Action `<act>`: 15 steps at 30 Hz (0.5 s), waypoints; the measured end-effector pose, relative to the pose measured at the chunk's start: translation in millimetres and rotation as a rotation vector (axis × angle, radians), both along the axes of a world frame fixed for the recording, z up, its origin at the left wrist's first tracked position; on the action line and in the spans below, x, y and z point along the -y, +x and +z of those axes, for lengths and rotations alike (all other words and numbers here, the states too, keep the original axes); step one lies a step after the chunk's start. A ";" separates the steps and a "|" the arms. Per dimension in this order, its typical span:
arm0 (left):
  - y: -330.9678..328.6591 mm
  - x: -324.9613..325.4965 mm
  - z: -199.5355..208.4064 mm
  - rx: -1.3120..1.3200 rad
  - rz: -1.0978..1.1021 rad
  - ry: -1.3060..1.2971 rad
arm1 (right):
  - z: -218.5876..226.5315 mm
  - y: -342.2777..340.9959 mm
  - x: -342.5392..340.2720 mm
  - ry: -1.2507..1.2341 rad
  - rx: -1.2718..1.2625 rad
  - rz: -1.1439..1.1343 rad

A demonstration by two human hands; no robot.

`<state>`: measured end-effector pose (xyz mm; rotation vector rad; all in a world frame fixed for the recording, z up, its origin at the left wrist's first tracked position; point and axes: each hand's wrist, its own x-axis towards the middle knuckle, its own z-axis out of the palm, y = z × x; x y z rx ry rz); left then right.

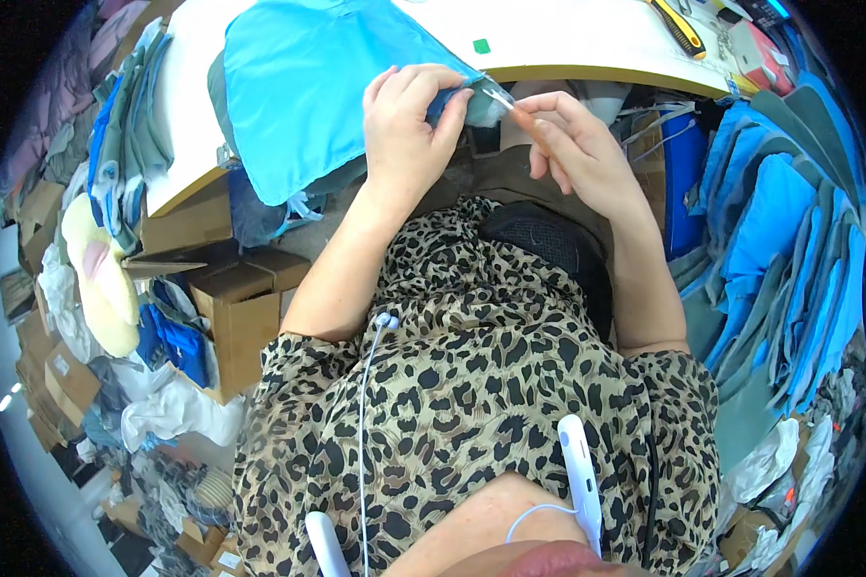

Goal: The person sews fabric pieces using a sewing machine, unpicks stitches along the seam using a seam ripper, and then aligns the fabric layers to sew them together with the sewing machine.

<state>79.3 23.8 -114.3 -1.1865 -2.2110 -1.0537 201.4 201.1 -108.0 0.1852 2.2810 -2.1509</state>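
Note:
A bright blue fabric piece (308,96) with a grey-green underside hangs over the table's near edge. Its right corner is pinched between the thumb and fingers of my left hand (409,120). My right hand (577,149) grips the orange handle of a seam ripper (529,125). The ripper's forked metal tip points up and left, right at the fabric corner beside my left fingertips. Whether the tip is in a stitch is too small to tell.
The white table (568,34) bears a small green scrap (481,45) and a yellow-black utility knife (678,27). Stacked blue and grey fabric pieces (779,231) hang at the right, more fabric pieces (130,135) at the left. A cardboard box (236,322) stands below left.

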 end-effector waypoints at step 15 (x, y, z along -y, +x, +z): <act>63.0 10.0 -62.9 1.276 -0.334 0.483 | -8.5 -18.6 0.0 0.221 -0.114 -0.103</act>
